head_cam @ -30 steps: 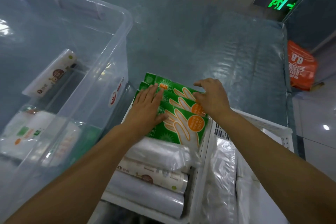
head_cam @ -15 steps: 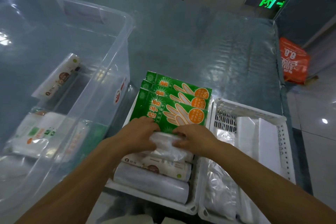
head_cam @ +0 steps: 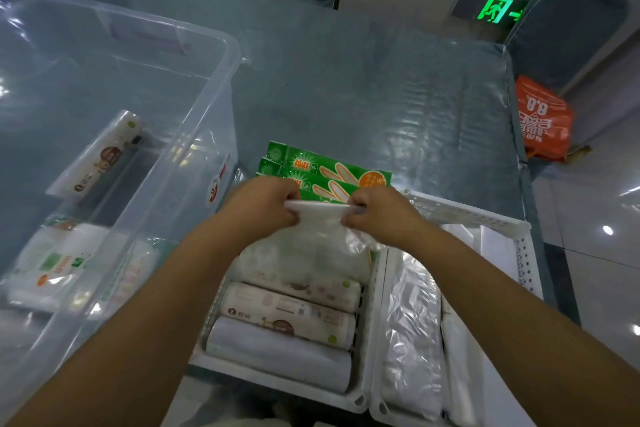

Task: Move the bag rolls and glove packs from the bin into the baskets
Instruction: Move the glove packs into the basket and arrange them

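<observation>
Plastic bag (head_cam: 308, 239) lifted — stretched between left hand (head_cam: 263, 204) and right hand (head_cam: 377, 215).

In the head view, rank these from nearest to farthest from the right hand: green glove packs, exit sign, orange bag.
From the right hand:
1. Green glove packs, just beyond the knuckles.
2. Orange bag, off the table's far right edge.
3. Exit sign, on the far wall.

Both hands, the left hand (head_cam: 265, 206) and right hand (head_cam: 379, 215), have lifted the clear bag (head_cam: 311, 246) up from the basket, stretching its top edge
</observation>
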